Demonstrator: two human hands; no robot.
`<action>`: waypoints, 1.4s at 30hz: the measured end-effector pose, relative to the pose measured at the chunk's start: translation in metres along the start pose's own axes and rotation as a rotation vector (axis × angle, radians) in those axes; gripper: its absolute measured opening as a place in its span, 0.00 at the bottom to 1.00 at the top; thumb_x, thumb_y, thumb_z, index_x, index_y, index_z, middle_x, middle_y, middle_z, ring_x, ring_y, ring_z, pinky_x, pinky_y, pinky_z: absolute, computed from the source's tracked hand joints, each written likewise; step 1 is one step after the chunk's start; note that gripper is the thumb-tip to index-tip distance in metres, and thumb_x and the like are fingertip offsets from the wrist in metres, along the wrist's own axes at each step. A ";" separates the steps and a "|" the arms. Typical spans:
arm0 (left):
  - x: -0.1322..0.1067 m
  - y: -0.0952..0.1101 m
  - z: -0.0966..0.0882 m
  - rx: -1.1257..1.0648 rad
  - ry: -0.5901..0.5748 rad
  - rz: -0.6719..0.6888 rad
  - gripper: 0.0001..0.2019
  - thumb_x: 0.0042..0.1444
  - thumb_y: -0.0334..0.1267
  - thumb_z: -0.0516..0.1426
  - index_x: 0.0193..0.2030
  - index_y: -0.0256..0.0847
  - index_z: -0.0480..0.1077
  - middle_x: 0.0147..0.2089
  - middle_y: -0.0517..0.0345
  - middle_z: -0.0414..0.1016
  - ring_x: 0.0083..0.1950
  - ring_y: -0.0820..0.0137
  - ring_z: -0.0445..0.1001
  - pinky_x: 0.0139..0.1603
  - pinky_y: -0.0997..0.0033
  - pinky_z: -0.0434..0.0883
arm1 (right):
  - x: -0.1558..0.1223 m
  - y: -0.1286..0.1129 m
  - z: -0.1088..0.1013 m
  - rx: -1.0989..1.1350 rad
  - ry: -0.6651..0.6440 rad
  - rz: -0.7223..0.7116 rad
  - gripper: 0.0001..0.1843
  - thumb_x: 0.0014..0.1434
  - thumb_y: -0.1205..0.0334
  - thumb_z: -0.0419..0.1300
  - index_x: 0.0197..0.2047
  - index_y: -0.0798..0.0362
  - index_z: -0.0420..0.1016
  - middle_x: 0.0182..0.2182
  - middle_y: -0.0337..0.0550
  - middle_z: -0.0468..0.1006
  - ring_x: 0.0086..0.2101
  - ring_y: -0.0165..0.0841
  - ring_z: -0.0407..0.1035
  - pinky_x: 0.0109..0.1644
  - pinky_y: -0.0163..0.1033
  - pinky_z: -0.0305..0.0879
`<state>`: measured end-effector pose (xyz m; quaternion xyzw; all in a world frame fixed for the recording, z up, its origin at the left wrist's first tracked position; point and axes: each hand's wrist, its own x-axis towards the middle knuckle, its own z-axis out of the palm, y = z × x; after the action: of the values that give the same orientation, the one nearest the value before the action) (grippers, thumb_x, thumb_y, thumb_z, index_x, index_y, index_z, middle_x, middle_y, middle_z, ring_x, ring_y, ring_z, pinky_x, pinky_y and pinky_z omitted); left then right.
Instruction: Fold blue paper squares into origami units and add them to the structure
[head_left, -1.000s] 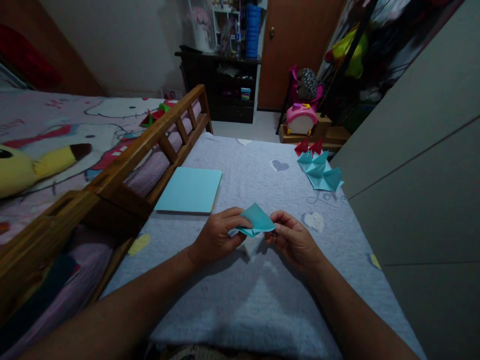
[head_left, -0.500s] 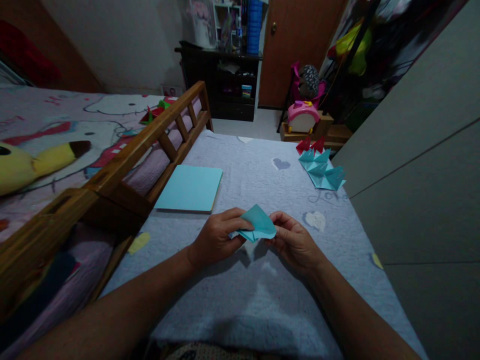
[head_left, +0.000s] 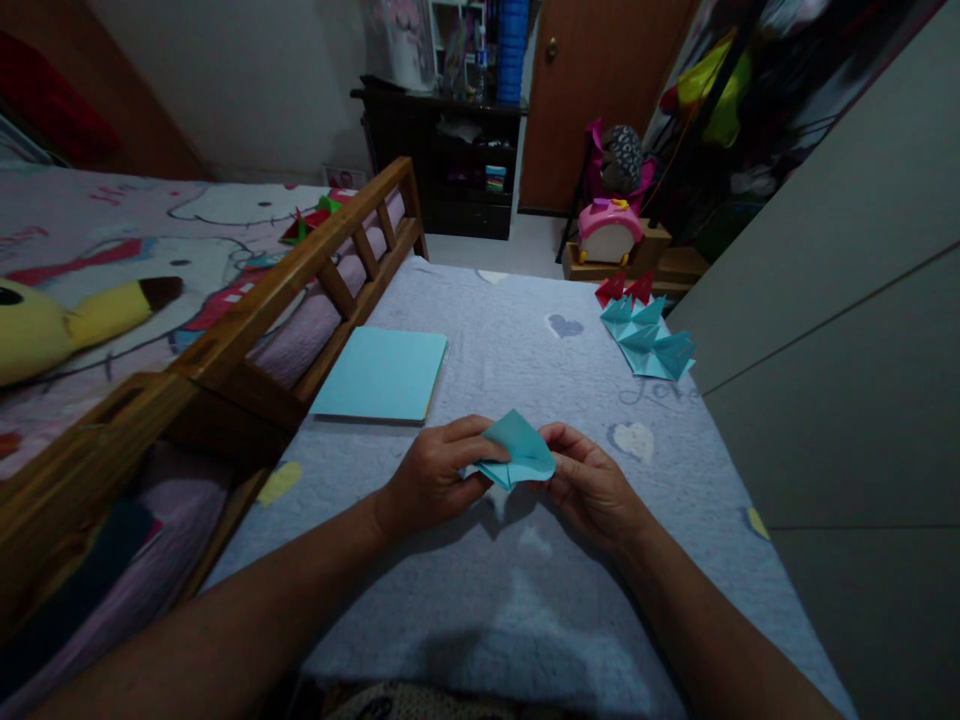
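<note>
A partly folded piece of light blue origami paper (head_left: 519,448) is held above the bed, one corner pointing away from me. My left hand (head_left: 441,470) pinches its left side, fingers on top and thumb beneath. At the right edge, my right hand (head_left: 589,483) grips the paper between thumb and fingers, and a flap bulges there. Part of the underside is hidden by the fingers. A square stack of light blue paper (head_left: 382,375) lies beyond my left hand.
Folded blue paper shapes (head_left: 646,338) and red ones (head_left: 625,288) sit at the bed's far right corner. A wooden rail (head_left: 300,270) runs along the left, with a yellow plush toy (head_left: 75,325) behind it. A pale cabinet (head_left: 847,400) borders the right side.
The paper's right flap looks slightly more rounded and lower. Both hands keep their hold in nearly the same place. The camera view has shifted a little.
</note>
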<state>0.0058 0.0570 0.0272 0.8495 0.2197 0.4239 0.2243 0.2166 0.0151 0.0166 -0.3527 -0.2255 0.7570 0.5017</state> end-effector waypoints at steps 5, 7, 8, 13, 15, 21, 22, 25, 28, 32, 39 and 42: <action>-0.001 0.000 0.000 0.000 0.001 0.003 0.06 0.61 0.29 0.58 0.43 0.40 0.75 0.42 0.52 0.78 0.40 0.70 0.79 0.40 0.69 0.78 | 0.001 0.004 -0.005 -0.012 -0.040 -0.024 0.15 0.48 0.62 0.76 0.38 0.52 0.78 0.34 0.39 0.78 0.32 0.27 0.71 0.39 0.33 0.70; -0.001 0.000 0.000 -0.003 -0.003 0.012 0.06 0.61 0.29 0.58 0.42 0.39 0.75 0.43 0.52 0.78 0.41 0.70 0.79 0.40 0.70 0.78 | 0.001 0.004 -0.006 -0.013 -0.054 -0.026 0.16 0.48 0.61 0.76 0.39 0.52 0.78 0.33 0.38 0.78 0.31 0.28 0.71 0.38 0.34 0.70; -0.002 0.000 0.000 -0.006 -0.003 0.016 0.06 0.61 0.29 0.58 0.43 0.39 0.75 0.43 0.51 0.78 0.41 0.70 0.79 0.40 0.70 0.78 | 0.001 0.004 -0.006 -0.006 -0.057 -0.024 0.16 0.48 0.61 0.76 0.39 0.52 0.78 0.33 0.38 0.78 0.31 0.27 0.71 0.38 0.34 0.70; -0.003 0.000 -0.001 -0.014 -0.004 0.026 0.06 0.60 0.29 0.59 0.44 0.39 0.75 0.45 0.50 0.79 0.42 0.69 0.79 0.41 0.69 0.78 | 0.000 0.001 -0.004 0.026 -0.061 -0.002 0.16 0.46 0.63 0.76 0.38 0.52 0.79 0.34 0.39 0.78 0.32 0.27 0.72 0.39 0.33 0.71; -0.003 -0.001 -0.001 -0.017 -0.006 0.027 0.07 0.60 0.29 0.58 0.44 0.39 0.75 0.45 0.50 0.79 0.42 0.69 0.79 0.41 0.69 0.78 | 0.000 0.001 -0.003 0.025 -0.061 0.001 0.14 0.48 0.64 0.75 0.37 0.53 0.79 0.33 0.39 0.78 0.32 0.27 0.72 0.38 0.33 0.71; -0.002 -0.001 -0.001 -0.032 -0.009 0.023 0.06 0.60 0.29 0.58 0.43 0.40 0.75 0.44 0.50 0.79 0.41 0.69 0.79 0.40 0.69 0.78 | 0.001 0.001 -0.001 0.030 -0.053 0.005 0.12 0.50 0.65 0.75 0.37 0.53 0.78 0.33 0.38 0.78 0.31 0.26 0.72 0.38 0.31 0.71; -0.002 -0.001 -0.001 -0.033 -0.008 0.020 0.06 0.60 0.29 0.58 0.43 0.40 0.75 0.44 0.50 0.79 0.41 0.69 0.79 0.39 0.70 0.78 | 0.001 0.002 -0.001 0.029 -0.050 0.005 0.12 0.50 0.65 0.75 0.37 0.53 0.78 0.32 0.38 0.78 0.31 0.26 0.72 0.38 0.31 0.71; -0.001 0.000 -0.001 -0.025 -0.006 0.024 0.06 0.61 0.30 0.58 0.43 0.40 0.75 0.44 0.51 0.79 0.40 0.70 0.79 0.39 0.70 0.78 | 0.002 0.003 -0.002 0.018 -0.041 0.003 0.13 0.49 0.64 0.75 0.37 0.53 0.77 0.32 0.37 0.78 0.31 0.26 0.72 0.38 0.31 0.71; -0.001 0.001 -0.002 -0.016 -0.014 0.025 0.05 0.61 0.30 0.58 0.42 0.40 0.75 0.42 0.51 0.78 0.38 0.70 0.78 0.37 0.71 0.77 | 0.001 0.004 -0.003 0.002 -0.027 0.010 0.14 0.49 0.63 0.75 0.38 0.53 0.77 0.32 0.37 0.78 0.31 0.26 0.72 0.37 0.31 0.70; -0.002 0.001 -0.002 -0.020 -0.024 0.027 0.05 0.61 0.31 0.58 0.42 0.39 0.75 0.41 0.51 0.78 0.38 0.70 0.77 0.36 0.72 0.76 | 0.001 0.005 -0.001 0.005 0.001 0.019 0.15 0.49 0.63 0.75 0.38 0.53 0.77 0.32 0.37 0.78 0.30 0.26 0.71 0.36 0.31 0.69; -0.003 0.001 -0.001 -0.026 -0.042 0.018 0.06 0.61 0.30 0.58 0.43 0.40 0.75 0.43 0.51 0.78 0.39 0.70 0.78 0.37 0.71 0.77 | 0.001 0.006 0.000 -0.003 -0.018 0.022 0.15 0.50 0.62 0.75 0.38 0.52 0.77 0.32 0.38 0.78 0.30 0.26 0.71 0.36 0.32 0.68; -0.003 0.000 0.000 -0.034 -0.043 0.018 0.06 0.61 0.30 0.58 0.43 0.40 0.75 0.44 0.50 0.78 0.41 0.69 0.78 0.39 0.69 0.77 | 0.001 0.006 -0.001 -0.014 -0.024 0.007 0.13 0.50 0.61 0.75 0.38 0.52 0.77 0.32 0.37 0.78 0.30 0.26 0.71 0.36 0.31 0.68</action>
<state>0.0037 0.0549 0.0255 0.8565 0.2000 0.4112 0.2396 0.2128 0.0139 0.0114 -0.3480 -0.2356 0.7614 0.4937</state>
